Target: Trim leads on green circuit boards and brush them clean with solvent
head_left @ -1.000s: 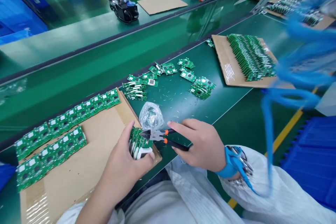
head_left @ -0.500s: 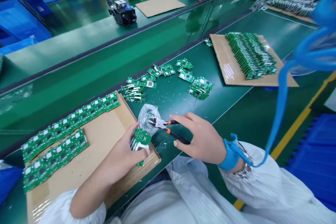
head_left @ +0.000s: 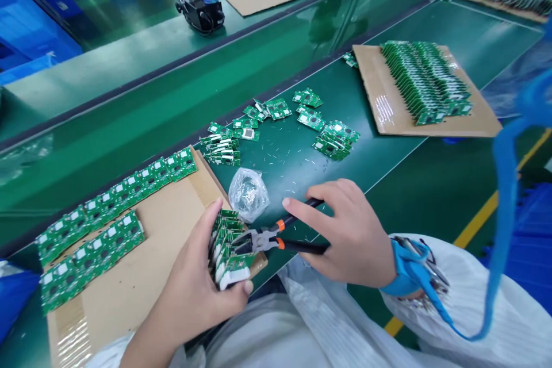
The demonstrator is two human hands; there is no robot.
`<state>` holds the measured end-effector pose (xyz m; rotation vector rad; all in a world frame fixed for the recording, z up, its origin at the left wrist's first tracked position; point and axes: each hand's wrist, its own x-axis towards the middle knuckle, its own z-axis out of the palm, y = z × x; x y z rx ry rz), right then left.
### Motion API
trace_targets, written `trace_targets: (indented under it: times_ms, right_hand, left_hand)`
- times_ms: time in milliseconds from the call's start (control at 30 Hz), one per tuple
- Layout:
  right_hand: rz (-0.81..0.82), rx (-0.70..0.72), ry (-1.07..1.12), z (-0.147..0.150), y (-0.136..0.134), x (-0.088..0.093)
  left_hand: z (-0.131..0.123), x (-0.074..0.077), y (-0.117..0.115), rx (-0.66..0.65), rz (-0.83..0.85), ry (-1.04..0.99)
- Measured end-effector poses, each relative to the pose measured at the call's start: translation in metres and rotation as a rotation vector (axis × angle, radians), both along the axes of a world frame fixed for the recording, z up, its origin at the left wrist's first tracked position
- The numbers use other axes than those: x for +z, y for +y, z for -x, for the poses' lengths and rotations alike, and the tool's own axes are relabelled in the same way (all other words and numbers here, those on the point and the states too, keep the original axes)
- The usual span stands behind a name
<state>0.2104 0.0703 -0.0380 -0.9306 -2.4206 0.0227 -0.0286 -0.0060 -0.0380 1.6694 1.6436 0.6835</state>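
My left hand (head_left: pixel 196 276) is closed round a small stack of green circuit boards (head_left: pixel 230 261), their edges turned up toward me. Cutting pliers (head_left: pixel 263 240) with black handles and orange bands are held in my right hand (head_left: pixel 349 230), which wears a blue wrist strap. The jaws are parted and reach over the edges of the held boards; whether they touch a lead is too small to tell. Just beyond the stack sits a clear plastic bag (head_left: pixel 249 194), its mouth spread, with thin clippings inside.
Cardboard (head_left: pixel 159 241) under my left hand carries rows of circuit boards (head_left: pixel 116 195). Loose boards (head_left: pixel 335 139) and scattered clippings lie on the green bench (head_left: pixel 276 178). At the right, another cardboard sheet (head_left: pixel 383 112) bears boards stacked on edge (head_left: pixel 426 83). A blue cord (head_left: pixel 502 213) hangs at the right.
The pliers have moved from over the plastic bag down to the held boards, and their handles are spread wider. My left hand has tilted the stack so its edges show.
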Motion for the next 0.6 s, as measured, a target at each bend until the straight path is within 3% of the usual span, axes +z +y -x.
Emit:
trace_targets:
  times_ms: [267, 600]
  right_hand:
    - [-0.085, -0.006, 0.005, 0.002, 0.000, -0.002]
    - [-0.120, 0.029, 0.016, -0.002, 0.000, -0.003]
  left_hand:
    - [-0.014, 0.009, -0.002, 0.051, -0.098, 0.121]
    - [-0.028, 0.005, -0.009, 0.132, 0.015, -0.052]
